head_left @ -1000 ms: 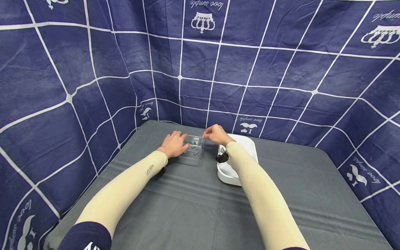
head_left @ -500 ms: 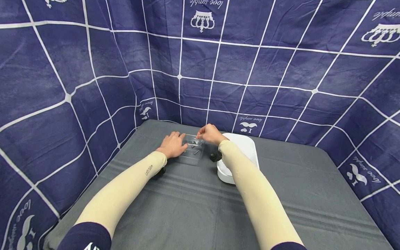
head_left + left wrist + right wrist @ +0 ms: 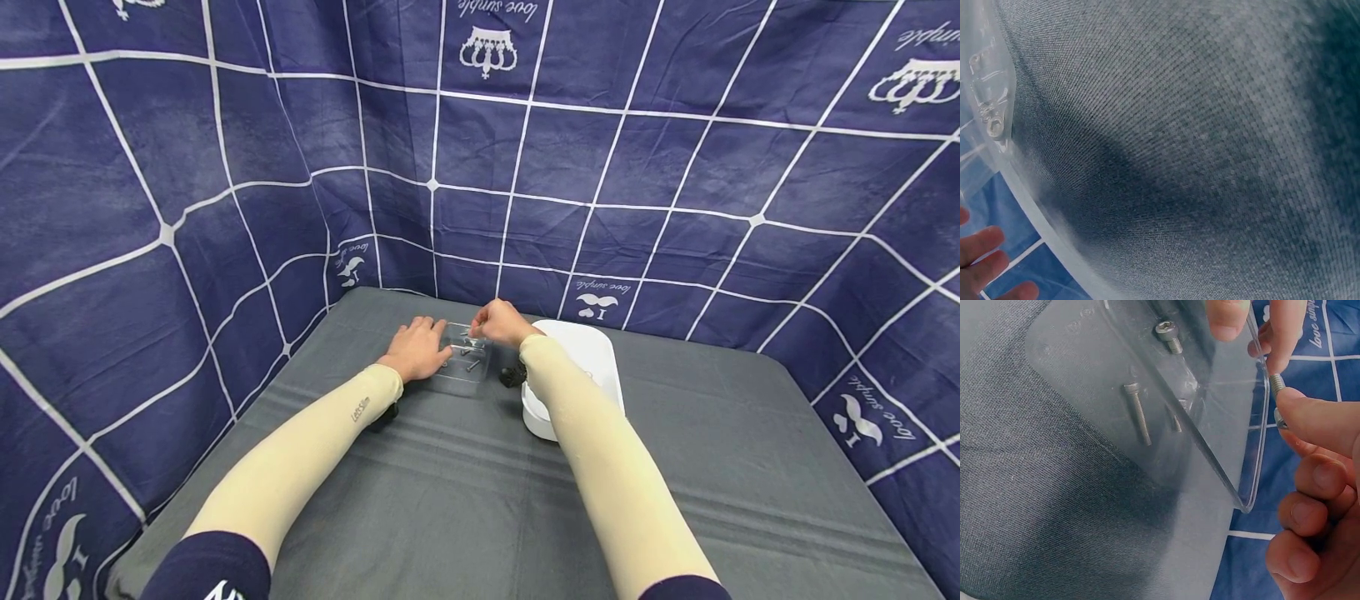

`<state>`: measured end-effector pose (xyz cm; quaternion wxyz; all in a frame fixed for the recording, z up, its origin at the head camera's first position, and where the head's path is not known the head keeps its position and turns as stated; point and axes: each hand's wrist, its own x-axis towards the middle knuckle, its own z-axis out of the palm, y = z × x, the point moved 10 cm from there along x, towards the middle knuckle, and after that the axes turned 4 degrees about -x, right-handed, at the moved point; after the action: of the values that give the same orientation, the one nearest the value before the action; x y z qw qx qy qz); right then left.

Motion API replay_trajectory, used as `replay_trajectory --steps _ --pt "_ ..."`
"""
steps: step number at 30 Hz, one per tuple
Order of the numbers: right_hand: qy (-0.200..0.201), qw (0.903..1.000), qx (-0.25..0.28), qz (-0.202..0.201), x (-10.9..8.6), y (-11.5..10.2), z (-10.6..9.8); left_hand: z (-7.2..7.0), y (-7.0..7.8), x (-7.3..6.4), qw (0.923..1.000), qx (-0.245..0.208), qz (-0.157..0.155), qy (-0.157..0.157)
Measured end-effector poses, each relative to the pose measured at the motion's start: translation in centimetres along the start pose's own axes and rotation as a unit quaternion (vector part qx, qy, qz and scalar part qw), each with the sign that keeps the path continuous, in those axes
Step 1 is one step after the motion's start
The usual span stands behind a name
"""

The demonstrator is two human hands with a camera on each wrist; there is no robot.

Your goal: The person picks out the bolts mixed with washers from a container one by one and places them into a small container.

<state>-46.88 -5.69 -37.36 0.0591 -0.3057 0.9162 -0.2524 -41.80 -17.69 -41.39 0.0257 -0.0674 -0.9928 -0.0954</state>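
Shifted left from the right edge of the box (image 3: 1213,459), the right hand (image 3: 501,323), beyond loose screws (image 3: 1137,417) and the left hand (image 3: 417,347), spread at the left edge, pinches a screw (image 3: 1277,382) near the far right corner, apparently placing it, which calls for lowering and release.

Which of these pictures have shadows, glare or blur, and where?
Left wrist: a dark shadow lies across the grey cloth, and the right edge blurs into dark green. Right wrist: another shadow on the grey cloth, pale highlights along edges of the clear plastic box. Head: fairly even light, no obvious blur, though the socket-head bolts look tiny.
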Motion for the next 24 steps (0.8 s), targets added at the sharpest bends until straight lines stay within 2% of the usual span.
replay_trajectory --steps 15,24 --pt "-0.021 0.9985 -0.050 0.006 0.7 -0.3 1.6 0.4 0.0 -0.1 1.0000 -0.002 0.001 0.006" --pt "-0.037 0.9973 -0.063 0.004 1.0 -0.6 1.7 0.1 0.0 0.3 0.9999 0.011 -0.001 0.007"
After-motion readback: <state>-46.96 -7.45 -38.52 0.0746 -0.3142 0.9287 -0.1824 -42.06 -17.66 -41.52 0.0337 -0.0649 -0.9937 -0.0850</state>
